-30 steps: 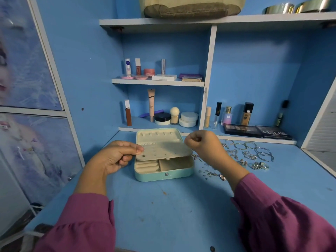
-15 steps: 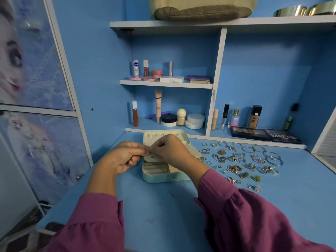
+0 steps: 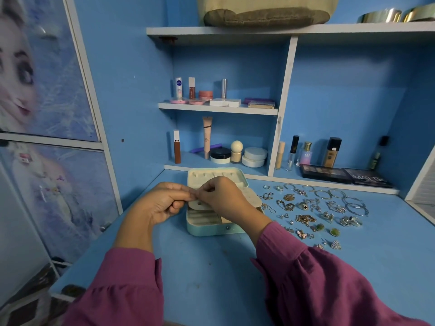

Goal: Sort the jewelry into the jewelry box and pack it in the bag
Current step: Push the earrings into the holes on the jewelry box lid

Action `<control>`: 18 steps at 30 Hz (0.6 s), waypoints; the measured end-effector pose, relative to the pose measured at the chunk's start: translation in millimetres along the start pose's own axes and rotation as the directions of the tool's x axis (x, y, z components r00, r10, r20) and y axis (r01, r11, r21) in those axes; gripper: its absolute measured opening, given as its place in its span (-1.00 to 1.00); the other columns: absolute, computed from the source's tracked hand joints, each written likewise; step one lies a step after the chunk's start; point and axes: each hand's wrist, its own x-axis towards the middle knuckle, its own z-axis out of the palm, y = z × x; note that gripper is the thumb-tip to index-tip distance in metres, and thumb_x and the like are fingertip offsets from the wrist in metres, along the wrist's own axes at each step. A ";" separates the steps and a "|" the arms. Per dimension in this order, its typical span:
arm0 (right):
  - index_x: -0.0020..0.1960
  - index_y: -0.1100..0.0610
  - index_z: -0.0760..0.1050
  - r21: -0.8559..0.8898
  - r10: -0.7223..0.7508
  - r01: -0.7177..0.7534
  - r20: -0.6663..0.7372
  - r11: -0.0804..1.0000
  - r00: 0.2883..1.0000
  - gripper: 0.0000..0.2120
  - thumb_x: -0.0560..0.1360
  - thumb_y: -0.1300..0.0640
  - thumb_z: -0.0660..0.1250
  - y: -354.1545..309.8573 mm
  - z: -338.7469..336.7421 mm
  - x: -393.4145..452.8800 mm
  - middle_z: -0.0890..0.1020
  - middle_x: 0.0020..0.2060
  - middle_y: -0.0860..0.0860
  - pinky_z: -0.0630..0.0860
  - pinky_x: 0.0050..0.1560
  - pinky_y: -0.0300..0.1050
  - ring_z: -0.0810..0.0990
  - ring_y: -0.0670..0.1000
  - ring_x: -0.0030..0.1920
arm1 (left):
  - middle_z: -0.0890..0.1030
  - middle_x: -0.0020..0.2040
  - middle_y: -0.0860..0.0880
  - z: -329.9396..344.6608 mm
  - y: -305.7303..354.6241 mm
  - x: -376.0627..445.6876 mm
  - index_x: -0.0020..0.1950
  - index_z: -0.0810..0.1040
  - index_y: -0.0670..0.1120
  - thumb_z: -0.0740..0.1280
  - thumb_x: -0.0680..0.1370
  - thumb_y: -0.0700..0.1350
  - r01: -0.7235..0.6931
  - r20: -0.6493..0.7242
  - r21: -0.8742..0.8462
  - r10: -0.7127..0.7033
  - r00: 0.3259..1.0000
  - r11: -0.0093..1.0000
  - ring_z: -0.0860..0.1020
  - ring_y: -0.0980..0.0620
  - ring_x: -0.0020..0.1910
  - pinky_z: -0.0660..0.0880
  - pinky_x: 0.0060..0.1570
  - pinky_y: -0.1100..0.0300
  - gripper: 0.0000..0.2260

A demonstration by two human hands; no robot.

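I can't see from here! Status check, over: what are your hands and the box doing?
Both hands, left and right, fingertips pinched together above the open jewelry box; item too small to tell. Jewelry spread loose on the desk, right of box. Nothing blocking.

Your jewelry box [image 3: 213, 228] sits open on the desk [image 3: 211, 278] in front of you, its lid [image 3: 217, 176] tipped back toward the shelves. Your left hand [image 3: 162, 202] and right hand [image 3: 226, 200] meet fingertip to fingertip above the box's left part, over its perforated insert [image 3: 253, 198]. The loose jewelry [image 3: 313, 212] lies spread on the desk to the right of the box. Behind the box, cosmetics [image 3: 221, 154] stand on the low shelf, with more on the shelf above. Two palettes [image 3: 346, 176] lie behind the jewelry. A bag [image 3: 266, 10] rests on the top shelf.
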 end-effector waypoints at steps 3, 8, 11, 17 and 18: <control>-0.21 0.21 0.62 0.010 -0.007 0.007 0.003 1.000 1.000 -0.71 0.51 0.00 0.32 1.1 -0.2 -0.3 0.66 -0.23 0.16 0.54 -0.08 0.04 0.53 0.03 -0.26 | 0.50 -0.50 -0.05 0.6 0.9 -0.9 -0.13 0.61 -0.30 0.29 0.47 -0.44 0.004 0.003 -0.011 -0.004 1.000 1.000 0.26 0.19 -0.64 0.16 -0.67 0.42 -0.87; -0.29 0.10 0.55 -0.015 -0.011 0.011 0.013 1.000 1.000 -0.74 0.50 -0.02 0.34 1.0 -0.8 1.3 0.62 -0.29 0.11 0.51 -0.15 -0.01 0.50 0.01 -0.27 | 0.50 -0.53 -0.03 1.6 0.8 -1.7 -0.14 0.61 -0.29 0.29 0.47 -0.44 0.003 -0.003 -0.017 -0.003 1.000 1.000 0.26 0.19 -0.64 0.14 -0.66 0.42 -0.87; -0.26 0.05 0.54 -0.037 -0.021 0.022 0.019 0.999 1.000 -0.81 0.50 0.01 0.35 1.4 -1.4 2.6 0.66 -0.22 0.07 0.52 -0.14 -0.04 0.54 0.01 -0.23 | 0.51 -0.51 -0.05 1.6 1.3 -1.8 -0.12 0.61 -0.30 0.29 0.47 -0.44 0.006 -0.008 -0.021 -0.006 1.000 1.000 0.27 0.19 -0.64 0.15 -0.66 0.43 -0.87; -0.09 0.15 0.61 -0.068 -0.088 0.091 0.049 0.994 0.995 -0.82 0.50 0.04 0.35 0.4 -5.3 4.3 0.66 -0.13 0.06 0.51 -0.09 -0.08 0.56 0.00 -0.14 | 0.50 -0.46 -0.07 1.3 1.2 -1.6 -0.11 0.61 -0.30 0.31 0.46 -0.43 0.010 -0.009 -0.022 -0.011 1.000 1.000 0.27 0.19 -0.63 0.15 -0.66 0.42 -0.90; -0.08 0.16 0.61 -0.069 -0.099 0.103 0.060 0.992 0.993 -0.83 0.50 0.06 0.35 0.3 -6.2 5.3 0.65 -0.12 0.06 0.50 -0.08 -0.09 0.55 -0.01 -0.14 | 0.49 -0.45 -0.07 1.2 1.1 -1.6 -0.12 0.61 -0.30 0.32 0.45 -0.43 0.011 -0.010 -0.023 -0.011 1.000 1.000 0.27 0.19 -0.63 0.15 -0.66 0.42 -0.90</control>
